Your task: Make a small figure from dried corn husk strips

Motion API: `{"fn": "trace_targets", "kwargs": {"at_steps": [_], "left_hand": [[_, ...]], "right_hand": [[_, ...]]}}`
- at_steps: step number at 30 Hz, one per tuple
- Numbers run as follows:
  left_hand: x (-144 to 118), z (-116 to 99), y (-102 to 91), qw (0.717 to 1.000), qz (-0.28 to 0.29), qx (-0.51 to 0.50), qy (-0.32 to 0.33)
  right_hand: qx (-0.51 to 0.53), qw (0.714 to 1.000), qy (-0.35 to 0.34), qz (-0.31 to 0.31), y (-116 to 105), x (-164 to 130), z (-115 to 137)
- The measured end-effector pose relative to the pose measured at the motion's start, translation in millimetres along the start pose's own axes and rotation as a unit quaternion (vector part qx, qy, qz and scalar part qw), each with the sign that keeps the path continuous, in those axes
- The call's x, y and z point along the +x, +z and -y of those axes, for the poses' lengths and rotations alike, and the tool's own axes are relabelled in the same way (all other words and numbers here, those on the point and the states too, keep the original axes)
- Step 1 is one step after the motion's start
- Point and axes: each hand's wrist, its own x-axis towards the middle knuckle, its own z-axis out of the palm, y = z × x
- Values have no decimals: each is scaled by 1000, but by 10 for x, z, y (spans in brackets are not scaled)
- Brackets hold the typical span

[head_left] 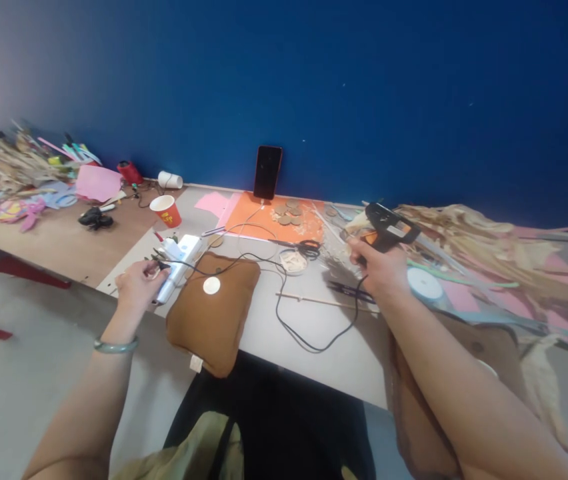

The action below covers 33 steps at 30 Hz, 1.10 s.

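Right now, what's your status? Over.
Right hand holding glue gun. Left hand pinching black plug at power strip; seating unclear. Black cord loops between, crossing brown cushion.

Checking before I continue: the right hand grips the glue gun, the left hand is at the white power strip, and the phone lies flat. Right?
No: the phone stands upright, as the head view shows. The right hand grips the glue gun; the left hand is at the white power strip.

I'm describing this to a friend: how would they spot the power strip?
Below the blue wall, the left brown cushion juts past the table. The power strip lies just left of it, beside the left hand. It's long, narrow and mostly white, unlike the cushion.
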Motion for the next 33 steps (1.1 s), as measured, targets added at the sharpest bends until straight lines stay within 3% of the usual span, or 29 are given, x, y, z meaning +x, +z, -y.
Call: {"fn": "trace_targets", "kwargs": {"at_steps": [5,13,17,19,22,23,25,29,33], "left_hand": [[1,-73,-43,998,-40,10,43],[7,-90,13,999,-15,-24,-15],[-16,-84,14,998,-32,-48,-16],[0,-33,-42,996,0,-91,-24],[81,66,-206,965,144,-215,-46],[121,81,-267,952,158,-260,-39],[214,48,-367,946,126,-296,-41],[412,-235,-423,986,126,-104,-21],[548,-458,-360,991,120,54,-14]], "right_hand": [[-7,1000,10,1,-9,6,9],[-28,999,17,1,7,-16,11],[-35,999,17,-3,11,-26,12],[-36,999,20,-10,10,-25,13],[-31,999,24,-13,9,-17,12],[-27,999,23,-12,9,-14,11],[-20,1000,19,-11,9,-10,11],[-15,1000,16,-5,1,-2,11],[-6,1000,10,-6,-14,12,13]]}}
